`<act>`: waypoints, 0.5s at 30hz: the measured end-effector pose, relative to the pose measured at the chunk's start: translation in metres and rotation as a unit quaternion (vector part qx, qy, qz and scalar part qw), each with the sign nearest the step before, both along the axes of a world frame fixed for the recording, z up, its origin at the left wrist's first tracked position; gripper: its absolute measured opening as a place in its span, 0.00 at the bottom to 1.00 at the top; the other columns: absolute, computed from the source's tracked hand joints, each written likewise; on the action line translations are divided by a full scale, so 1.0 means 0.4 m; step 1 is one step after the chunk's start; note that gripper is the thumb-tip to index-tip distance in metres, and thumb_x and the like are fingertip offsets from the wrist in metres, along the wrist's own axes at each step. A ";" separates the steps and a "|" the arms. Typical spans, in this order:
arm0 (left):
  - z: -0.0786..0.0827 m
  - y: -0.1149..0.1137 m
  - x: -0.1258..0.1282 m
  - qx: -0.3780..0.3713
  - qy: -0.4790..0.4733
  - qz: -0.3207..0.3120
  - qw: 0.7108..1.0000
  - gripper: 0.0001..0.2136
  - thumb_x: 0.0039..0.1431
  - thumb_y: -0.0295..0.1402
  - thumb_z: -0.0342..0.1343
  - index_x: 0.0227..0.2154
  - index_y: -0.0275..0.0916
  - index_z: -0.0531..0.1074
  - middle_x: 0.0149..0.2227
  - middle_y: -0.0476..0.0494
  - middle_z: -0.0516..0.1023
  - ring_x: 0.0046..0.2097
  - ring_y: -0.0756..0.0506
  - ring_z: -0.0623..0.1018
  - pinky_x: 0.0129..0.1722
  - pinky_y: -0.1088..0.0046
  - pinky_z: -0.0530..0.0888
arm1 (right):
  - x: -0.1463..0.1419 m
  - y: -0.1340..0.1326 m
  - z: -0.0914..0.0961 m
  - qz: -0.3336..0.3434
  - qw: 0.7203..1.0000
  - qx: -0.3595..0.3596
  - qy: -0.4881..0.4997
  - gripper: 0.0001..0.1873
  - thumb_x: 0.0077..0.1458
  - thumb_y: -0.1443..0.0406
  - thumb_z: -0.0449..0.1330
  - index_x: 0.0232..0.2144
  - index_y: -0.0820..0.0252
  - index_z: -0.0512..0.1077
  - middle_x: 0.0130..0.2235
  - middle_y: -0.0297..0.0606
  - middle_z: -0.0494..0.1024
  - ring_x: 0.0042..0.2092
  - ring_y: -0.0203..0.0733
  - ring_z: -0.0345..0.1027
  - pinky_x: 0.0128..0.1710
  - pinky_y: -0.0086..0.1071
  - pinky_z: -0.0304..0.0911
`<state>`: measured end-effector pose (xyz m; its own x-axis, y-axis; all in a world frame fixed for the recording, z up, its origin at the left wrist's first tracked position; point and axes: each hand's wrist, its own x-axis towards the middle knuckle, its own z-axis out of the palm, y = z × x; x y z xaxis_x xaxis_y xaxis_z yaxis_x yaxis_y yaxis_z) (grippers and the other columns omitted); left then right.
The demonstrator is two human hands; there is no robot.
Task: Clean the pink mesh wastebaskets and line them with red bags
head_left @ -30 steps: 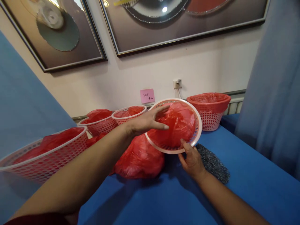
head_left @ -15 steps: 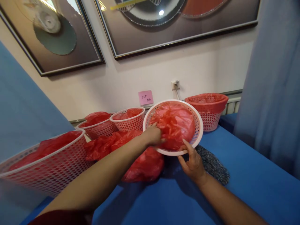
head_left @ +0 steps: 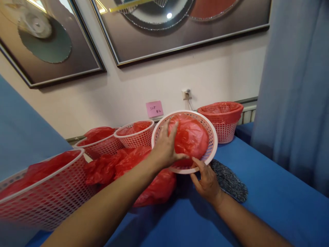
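Note:
A white plastic basket (head_left: 213,151) with perforated sides is tilted toward me, and a red plastic bag (head_left: 191,135) sits bunched inside it. My right hand (head_left: 206,180) pinches the near rim of this basket between thumb and fingers. Over the basket's left side, my left hand (head_left: 164,145) has its fingers and thumb spread, beside or touching the red bag; contact is hard to tell. Below and left of the basket lies a heap of red plastic bags (head_left: 159,187) on the blue table. A dark grey fuzzy item (head_left: 230,181) lies partly behind my right hand.
Several more baskets lined with red bags stand around: a large one (head_left: 51,192) at left, two (head_left: 102,145) (head_left: 137,137) near the wall, and one (head_left: 223,132) at right. Above are a pink note (head_left: 154,109) and a wall socket (head_left: 186,94). A blue curtain (head_left: 290,96) hangs right.
My left hand has gone from closed in the red bag to spread fingers. The bag looks smoother and rounder in the basket. My right hand stays at the rim; the view has shifted slightly.

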<state>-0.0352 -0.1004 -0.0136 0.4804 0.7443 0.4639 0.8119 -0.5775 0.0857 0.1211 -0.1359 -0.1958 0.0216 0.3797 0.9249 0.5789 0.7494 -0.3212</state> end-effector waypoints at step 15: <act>-0.039 0.112 0.015 -0.100 -0.017 0.068 0.993 0.27 0.52 0.23 0.57 0.57 0.34 0.69 0.50 0.29 0.80 0.53 0.30 0.78 0.56 0.51 0.71 | 0.001 0.012 -0.011 -0.018 0.999 -0.008 -0.036 0.26 0.65 0.70 0.53 0.64 0.61 0.58 0.45 0.45 0.79 0.45 0.48 0.75 0.45 0.43 0.70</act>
<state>-0.0294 -0.0558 -0.0293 0.3559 0.8797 0.3153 0.8757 -0.4318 0.2163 0.1216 -0.1310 -0.2003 -0.0302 0.3938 0.9187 0.6269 0.7234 -0.2895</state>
